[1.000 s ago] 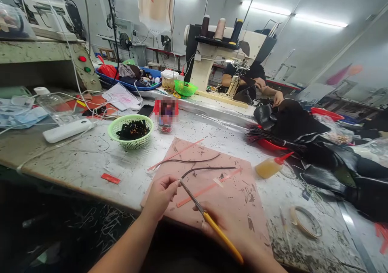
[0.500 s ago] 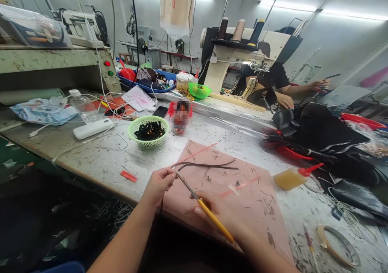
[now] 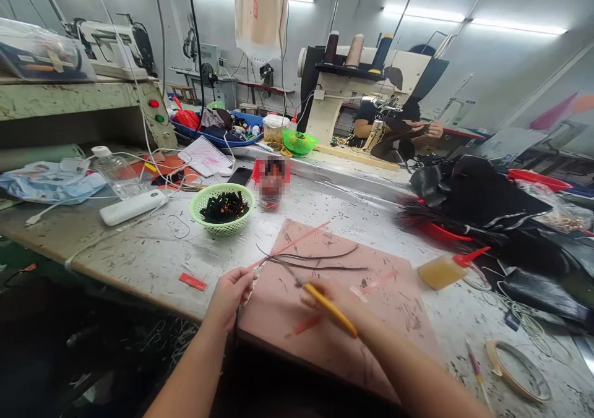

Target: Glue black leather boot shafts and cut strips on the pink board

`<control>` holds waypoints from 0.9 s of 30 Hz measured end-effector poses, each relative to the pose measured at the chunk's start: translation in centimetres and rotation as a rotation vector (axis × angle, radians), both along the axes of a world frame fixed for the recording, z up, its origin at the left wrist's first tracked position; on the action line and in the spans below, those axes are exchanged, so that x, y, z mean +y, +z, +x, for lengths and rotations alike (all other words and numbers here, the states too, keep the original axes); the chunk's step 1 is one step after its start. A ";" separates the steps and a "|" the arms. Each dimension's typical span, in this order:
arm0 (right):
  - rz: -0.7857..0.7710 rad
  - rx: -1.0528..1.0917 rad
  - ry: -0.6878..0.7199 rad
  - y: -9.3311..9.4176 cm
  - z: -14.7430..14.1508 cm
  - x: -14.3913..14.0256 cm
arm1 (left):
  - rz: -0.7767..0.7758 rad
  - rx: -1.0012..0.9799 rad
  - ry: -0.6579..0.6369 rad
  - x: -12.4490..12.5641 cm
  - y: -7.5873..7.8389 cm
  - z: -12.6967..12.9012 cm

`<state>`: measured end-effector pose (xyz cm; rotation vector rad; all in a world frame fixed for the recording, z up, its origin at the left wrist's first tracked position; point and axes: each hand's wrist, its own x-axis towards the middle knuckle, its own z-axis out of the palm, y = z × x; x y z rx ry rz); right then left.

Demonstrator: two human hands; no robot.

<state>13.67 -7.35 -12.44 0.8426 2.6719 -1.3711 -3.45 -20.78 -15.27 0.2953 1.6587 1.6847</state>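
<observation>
My left hand (image 3: 229, 294) pinches the end of a thin black strip (image 3: 320, 258) at the near left edge of a pink cutting mat (image 3: 371, 325). My right hand (image 3: 341, 303) grips yellow-handled scissors (image 3: 325, 303); their blades point left toward the strip near my left fingers. A second black strip and thin red strips (image 3: 290, 245) lie on the mat just beyond.
A green basket (image 3: 221, 209) of black pieces stands left of the mat, a glue bottle (image 3: 445, 269) with a red nozzle to the right, a tape ring (image 3: 517, 371) at the near right. Black material (image 3: 487, 201) is piled far right. Another person works at a sewing machine (image 3: 352, 90) behind.
My right hand has carried the scissors up and left across the mat. My left hand has slid slightly left along the strip. The view has shifted.
</observation>
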 end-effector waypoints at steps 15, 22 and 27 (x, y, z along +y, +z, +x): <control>0.426 -0.470 -0.618 -0.8 5.6 18.7 | 0.061 -0.293 -0.148 0.5 2.6 4.1; 0.372 -0.075 -0.404 1.0 4.0 9.8 | 0.033 -0.209 -0.209 2.9 2.5 7.1; 0.065 0.254 -0.199 0.7 3.8 1.7 | 0.034 0.024 -0.300 4.4 2.1 9.1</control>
